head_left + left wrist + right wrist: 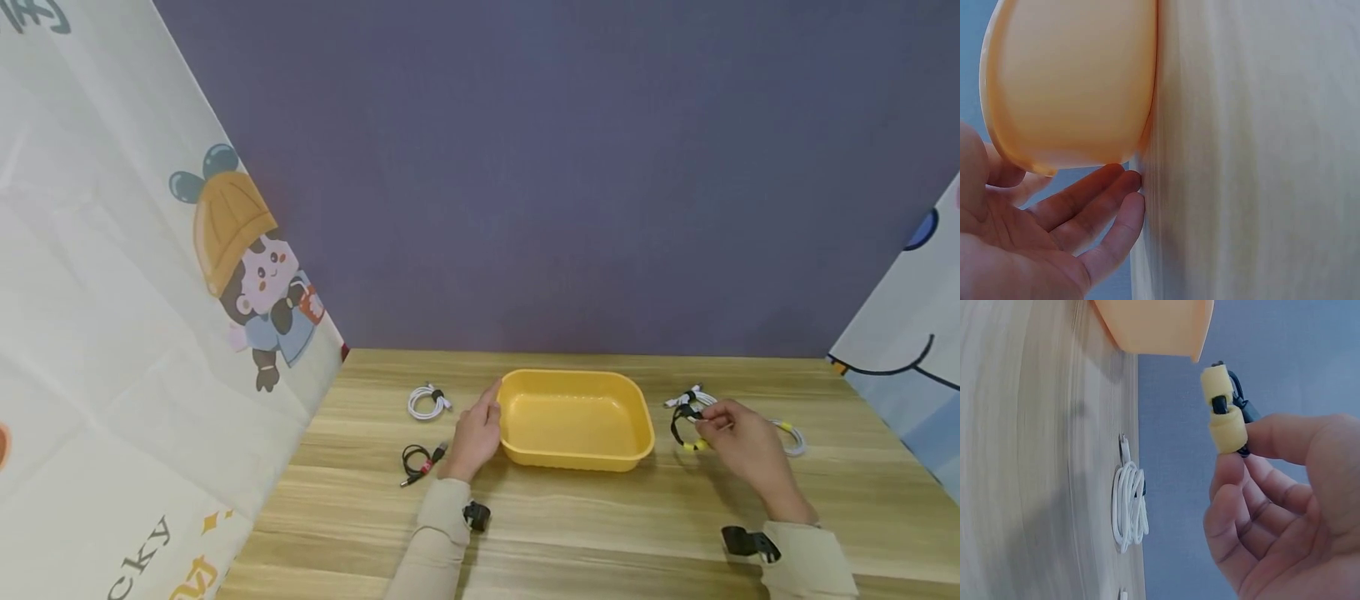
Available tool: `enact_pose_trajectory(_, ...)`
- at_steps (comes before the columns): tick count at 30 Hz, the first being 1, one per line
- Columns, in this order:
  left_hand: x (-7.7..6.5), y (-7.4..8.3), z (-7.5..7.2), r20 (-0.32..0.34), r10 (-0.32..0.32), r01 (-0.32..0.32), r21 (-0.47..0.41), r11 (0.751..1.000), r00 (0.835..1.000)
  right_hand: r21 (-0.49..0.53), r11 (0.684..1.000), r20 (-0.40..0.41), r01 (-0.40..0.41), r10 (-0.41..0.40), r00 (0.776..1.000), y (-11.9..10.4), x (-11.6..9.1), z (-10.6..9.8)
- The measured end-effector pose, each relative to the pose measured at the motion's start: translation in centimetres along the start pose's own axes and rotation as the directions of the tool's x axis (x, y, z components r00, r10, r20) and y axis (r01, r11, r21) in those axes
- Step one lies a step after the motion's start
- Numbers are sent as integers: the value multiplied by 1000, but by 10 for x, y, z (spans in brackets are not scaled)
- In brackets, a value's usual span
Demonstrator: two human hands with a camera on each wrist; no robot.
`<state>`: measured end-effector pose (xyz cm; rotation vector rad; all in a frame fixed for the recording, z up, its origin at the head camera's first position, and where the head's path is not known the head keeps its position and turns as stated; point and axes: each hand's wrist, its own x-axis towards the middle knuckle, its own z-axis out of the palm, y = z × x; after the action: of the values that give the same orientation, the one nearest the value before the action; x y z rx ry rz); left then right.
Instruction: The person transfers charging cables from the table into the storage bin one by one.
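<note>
A yellow plastic bin (pixel 577 459) sits mid-table, seen from its end in the left wrist view. My left hand (pixel 476 433) lies against the bin's left side, its fingers (pixel 1079 200) loosely extended and touching the outer wall. To the right of the bin, my right hand (pixel 742 440) pinches a coiled black cable (pixel 675 429) between thumb and fingers, above the table. Yellow wrapping (pixel 1229 428) binds this cable. Near the right hand lie a coiled white cable (pixel 701 398) with a black tie and a pale coiled cable (pixel 797 440) with a yellow tie, partly hidden by the hand.
Left of the bin lie a white cable coil (pixel 423 405) with a black tie and a black cable (pixel 414 463) with a red tie. A dark panel (pixel 570 183) stands behind the wooden table (pixel 600 533). Printed sheets (pixel 112 275) hang at both sides.
</note>
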<state>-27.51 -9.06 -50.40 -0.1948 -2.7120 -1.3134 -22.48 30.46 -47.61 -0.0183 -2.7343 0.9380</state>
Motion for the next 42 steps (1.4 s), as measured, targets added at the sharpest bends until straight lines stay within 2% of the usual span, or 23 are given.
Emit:
enact_pose_trajectory(9,2,1,1,-14,22,-22,3,1000,1000,7,1000,5,-12,12,1000,-10,2,-2)
enact_pose_trajectory(15,3,3,4,-12,8,-8,8,1000,1000,22,1000,4,-17,17,1000,-14,3,-1)
enact_pose_trajectory(23,4,5,5,-13,-2,2,14,1000,1000,42,999,-23,14,-13,1000,-19,7,1)
enact_pose_trajectory(42,8,5,9,-16,-26,26,2,1000,1000,134,991,23,10,-13,1000,-32,11,12)
